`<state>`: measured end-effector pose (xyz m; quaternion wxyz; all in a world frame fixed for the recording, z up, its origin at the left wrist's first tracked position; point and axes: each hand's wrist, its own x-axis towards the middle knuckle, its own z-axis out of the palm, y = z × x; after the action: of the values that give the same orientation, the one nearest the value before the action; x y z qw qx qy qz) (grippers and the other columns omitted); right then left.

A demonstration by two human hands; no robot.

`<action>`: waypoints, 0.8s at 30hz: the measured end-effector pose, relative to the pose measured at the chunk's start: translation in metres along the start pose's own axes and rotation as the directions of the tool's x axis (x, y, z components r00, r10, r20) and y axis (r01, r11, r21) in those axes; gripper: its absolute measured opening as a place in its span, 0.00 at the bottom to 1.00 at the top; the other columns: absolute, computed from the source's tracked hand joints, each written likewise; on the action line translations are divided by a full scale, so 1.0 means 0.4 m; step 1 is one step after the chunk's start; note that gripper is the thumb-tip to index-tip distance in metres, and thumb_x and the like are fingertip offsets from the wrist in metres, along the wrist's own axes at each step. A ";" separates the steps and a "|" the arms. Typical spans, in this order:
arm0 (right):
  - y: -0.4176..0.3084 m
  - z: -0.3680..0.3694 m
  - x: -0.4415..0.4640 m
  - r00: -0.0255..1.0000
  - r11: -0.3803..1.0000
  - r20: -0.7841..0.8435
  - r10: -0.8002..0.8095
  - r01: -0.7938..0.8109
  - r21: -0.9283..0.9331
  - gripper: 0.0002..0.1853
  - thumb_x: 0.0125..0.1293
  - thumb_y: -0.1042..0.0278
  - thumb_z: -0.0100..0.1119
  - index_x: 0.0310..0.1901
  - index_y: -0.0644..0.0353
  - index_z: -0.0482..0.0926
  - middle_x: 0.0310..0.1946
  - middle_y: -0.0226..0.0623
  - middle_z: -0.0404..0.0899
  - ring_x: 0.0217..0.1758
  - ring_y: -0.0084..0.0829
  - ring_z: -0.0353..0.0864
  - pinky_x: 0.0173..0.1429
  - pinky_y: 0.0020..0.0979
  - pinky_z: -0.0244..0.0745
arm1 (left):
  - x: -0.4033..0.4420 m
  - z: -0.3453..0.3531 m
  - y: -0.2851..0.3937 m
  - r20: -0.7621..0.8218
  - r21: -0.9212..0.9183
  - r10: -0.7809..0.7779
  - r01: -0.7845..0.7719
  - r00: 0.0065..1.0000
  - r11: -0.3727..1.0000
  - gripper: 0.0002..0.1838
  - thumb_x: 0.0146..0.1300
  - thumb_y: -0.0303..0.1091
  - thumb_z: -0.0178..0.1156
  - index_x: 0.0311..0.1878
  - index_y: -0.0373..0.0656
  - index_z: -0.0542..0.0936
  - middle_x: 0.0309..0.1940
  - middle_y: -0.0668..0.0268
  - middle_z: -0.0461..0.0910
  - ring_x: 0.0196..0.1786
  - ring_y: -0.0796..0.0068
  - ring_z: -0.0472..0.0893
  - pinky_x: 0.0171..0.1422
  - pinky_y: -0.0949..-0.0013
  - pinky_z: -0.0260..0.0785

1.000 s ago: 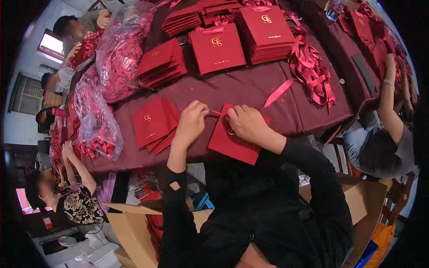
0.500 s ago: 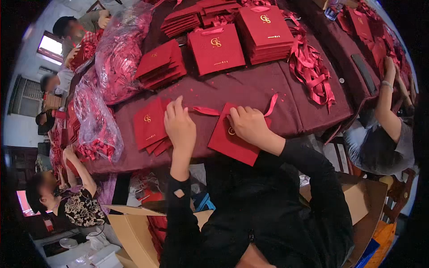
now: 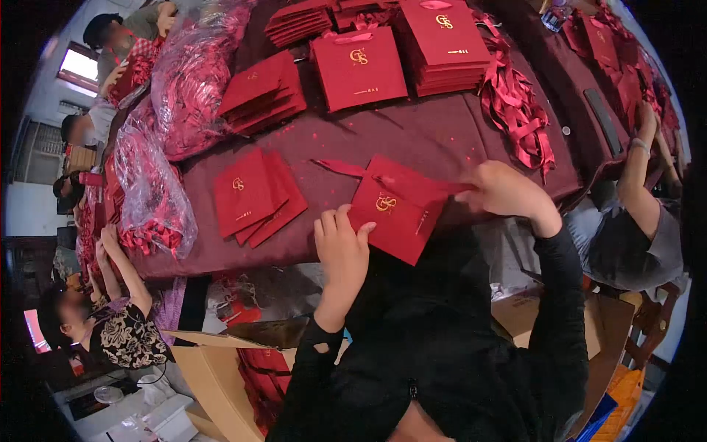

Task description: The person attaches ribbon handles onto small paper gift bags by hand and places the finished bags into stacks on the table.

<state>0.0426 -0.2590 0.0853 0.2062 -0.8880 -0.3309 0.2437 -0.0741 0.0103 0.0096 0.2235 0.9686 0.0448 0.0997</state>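
Observation:
A small red paper gift bag (image 3: 390, 232) with a gold monogram lies tilted at the table's near edge. My left hand (image 3: 342, 247) grips its left side, thumb across the front. To the right of the bag, my right hand (image 3: 508, 193) is closed on the red ribbon (image 3: 434, 186), which stretches out taut from the bag's top; the fingertips are blurred. Another ribbon end (image 3: 339, 167) sticks out at the bag's upper left. Left of my hands, several red bags (image 3: 247, 195) lie fanned in a small pile.
Stacks of red bags (image 3: 449, 44) stand farther back on the dark red tablecloth (image 3: 309, 144). Loose ribbons (image 3: 519, 118) hang at the right, and clear plastic sacks of ribbon (image 3: 193, 81) sit at the left. A cardboard box (image 3: 213, 376) stands below; other people work on both sides.
My left hand has moved from the bag pile down to the bag's left side. My right hand has gone from the bag's front out to the right, drawing the ribbon along.

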 end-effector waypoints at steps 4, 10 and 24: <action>0.067 -0.013 -0.106 0.968 0.790 0.226 0.107 -0.221 0.572 0.15 0.72 0.62 0.53 0.37 0.68 0.81 0.24 0.33 0.81 0.28 0.21 0.78 0.35 0.28 0.72 | 0.015 -0.005 -0.009 -0.044 -0.027 0.022 -0.023 0.999 0.999 0.25 0.56 0.43 0.68 0.50 0.35 0.74 0.43 0.53 0.71 0.47 0.50 0.70 0.52 0.53 0.64; 0.080 0.021 -0.114 0.976 0.714 0.149 -0.156 0.007 0.700 0.17 0.71 0.60 0.54 0.38 0.68 0.84 0.30 0.30 0.72 0.39 0.24 0.69 0.47 0.26 0.62 | 0.033 0.000 -0.030 0.087 -0.031 0.018 -0.015 0.996 0.999 0.22 0.55 0.41 0.69 0.43 0.32 0.76 0.39 0.52 0.72 0.48 0.50 0.70 0.53 0.54 0.64; 0.152 0.103 -0.126 0.991 0.532 -0.015 -0.137 0.086 0.842 0.19 0.63 0.54 0.62 0.34 0.65 0.87 0.21 0.26 0.77 0.34 0.17 0.70 0.45 0.21 0.63 | 0.040 0.006 -0.049 0.106 -0.191 -0.052 0.071 0.993 0.979 0.15 0.59 0.31 0.64 0.44 0.30 0.77 0.38 0.53 0.75 0.40 0.54 0.76 0.46 0.59 0.68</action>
<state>0.0153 -0.3276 0.0353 0.6128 -0.6506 -0.2346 0.3822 -0.0588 0.0288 0.0017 0.3222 0.9440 0.0535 0.0475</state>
